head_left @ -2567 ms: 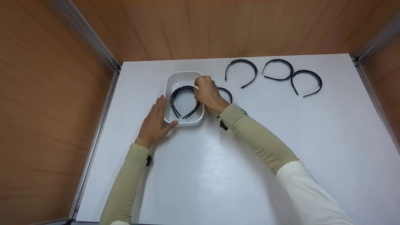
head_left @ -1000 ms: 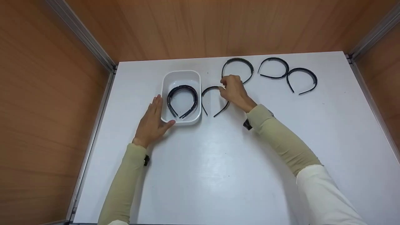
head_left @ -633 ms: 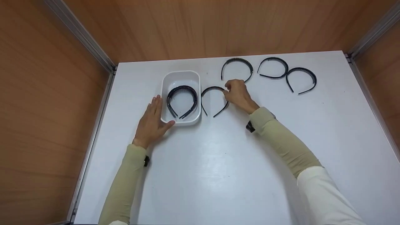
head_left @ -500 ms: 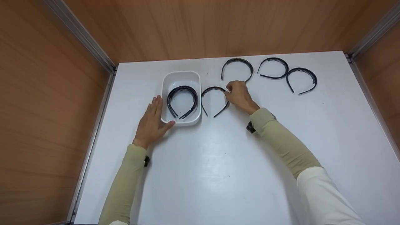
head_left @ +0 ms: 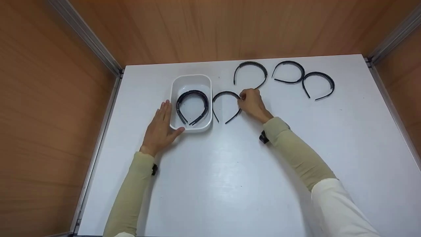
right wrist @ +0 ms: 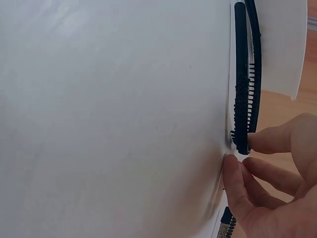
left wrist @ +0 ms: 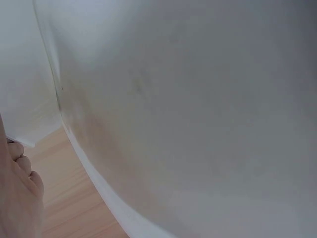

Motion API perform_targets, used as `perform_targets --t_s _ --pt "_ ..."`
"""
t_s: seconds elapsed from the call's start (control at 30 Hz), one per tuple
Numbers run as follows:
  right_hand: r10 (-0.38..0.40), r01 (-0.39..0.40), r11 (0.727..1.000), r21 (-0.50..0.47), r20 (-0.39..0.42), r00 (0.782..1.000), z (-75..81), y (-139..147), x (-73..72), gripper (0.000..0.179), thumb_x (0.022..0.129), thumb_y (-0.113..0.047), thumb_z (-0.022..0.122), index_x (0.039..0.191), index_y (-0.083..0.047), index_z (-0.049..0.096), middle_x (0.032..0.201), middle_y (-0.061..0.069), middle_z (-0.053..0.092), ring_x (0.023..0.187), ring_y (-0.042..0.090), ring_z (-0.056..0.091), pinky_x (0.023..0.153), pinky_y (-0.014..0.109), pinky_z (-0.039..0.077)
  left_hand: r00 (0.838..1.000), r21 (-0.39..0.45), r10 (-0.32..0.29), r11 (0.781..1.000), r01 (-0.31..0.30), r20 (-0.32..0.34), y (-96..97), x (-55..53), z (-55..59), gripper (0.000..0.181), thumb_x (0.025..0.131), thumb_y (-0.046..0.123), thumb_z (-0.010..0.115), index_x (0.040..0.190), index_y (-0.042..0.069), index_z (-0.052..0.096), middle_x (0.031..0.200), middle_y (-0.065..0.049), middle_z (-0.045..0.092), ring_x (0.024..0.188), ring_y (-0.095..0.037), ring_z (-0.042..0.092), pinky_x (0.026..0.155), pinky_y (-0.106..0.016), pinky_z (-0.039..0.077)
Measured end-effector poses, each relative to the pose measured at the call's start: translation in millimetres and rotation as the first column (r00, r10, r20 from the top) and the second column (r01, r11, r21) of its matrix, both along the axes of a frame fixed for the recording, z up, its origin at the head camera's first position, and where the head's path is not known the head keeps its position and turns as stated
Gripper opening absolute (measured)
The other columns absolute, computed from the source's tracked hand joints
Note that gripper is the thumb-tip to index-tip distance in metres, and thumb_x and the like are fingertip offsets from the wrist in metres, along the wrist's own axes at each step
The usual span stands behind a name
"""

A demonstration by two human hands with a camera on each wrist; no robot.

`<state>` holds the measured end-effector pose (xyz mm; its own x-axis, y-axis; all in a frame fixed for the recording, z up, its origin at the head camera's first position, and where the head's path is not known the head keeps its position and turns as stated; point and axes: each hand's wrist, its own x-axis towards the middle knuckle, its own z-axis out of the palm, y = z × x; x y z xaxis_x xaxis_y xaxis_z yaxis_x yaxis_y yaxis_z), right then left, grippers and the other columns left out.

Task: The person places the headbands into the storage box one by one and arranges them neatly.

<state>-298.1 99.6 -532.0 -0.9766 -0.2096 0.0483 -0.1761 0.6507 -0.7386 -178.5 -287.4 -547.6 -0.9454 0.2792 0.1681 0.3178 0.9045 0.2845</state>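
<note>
A black toothed headband lies on the table just right of a white plastic tub. My right hand pinches the right side of this headband's arch. In the right wrist view, thumb and fingers meet at the rounded edge of the headband. My left hand lies with straight fingers along the tub's left wall, its thumb at the front corner. Nested headbands lie inside the tub, ends facing me. In the left wrist view only curled-looking fingertips show at the edge.
Beyond the right hand, another black headband lies near the back edge. Two more headbands, one at the back and one in front of it, touch each other farther right. Wooden panels wall the white table.
The right hand has left the tub, reached right to the headband beside it and moved slightly toward me, its fingers closing on the headband's side. The left hand stays at the tub.
</note>
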Motion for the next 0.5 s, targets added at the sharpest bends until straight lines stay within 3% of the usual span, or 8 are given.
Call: perform_targets --t_s 0.23,0.5 --pt "-0.010 0.010 1.000 -0.025 -0.016 1.000 -5.0 -0.6 0.1 0.016 0.093 0.001 0.067 0.102 0.009 0.078 0.097 0.022 0.077 0.088 0.029 0.070 0.077 0.040 0.059 1.000 0.006 0.004 1.000 -0.004 0.004 0.2 1.4 -0.3 0.109 0.100 0.066 0.061 0.172 0.004 0.009 0.181 -0.011 0.009 0.168 -0.027 0.007 0.138 -0.041 0.011" --pt "-0.046 0.052 0.995 -0.082 0.069 0.997 -4.2 5.0 -1.8 0.021 0.090 -0.002 0.068 0.107 0.006 0.078 0.101 0.018 0.077 0.089 0.023 0.068 0.074 0.027 0.055 1.000 0.013 0.004 1.000 -0.004 -0.002 0.9 0.6 0.0 0.108 0.100 0.067 0.059 0.172 0.004 0.009 0.181 -0.011 0.010 0.168 -0.027 0.008 0.138 -0.041 0.012"
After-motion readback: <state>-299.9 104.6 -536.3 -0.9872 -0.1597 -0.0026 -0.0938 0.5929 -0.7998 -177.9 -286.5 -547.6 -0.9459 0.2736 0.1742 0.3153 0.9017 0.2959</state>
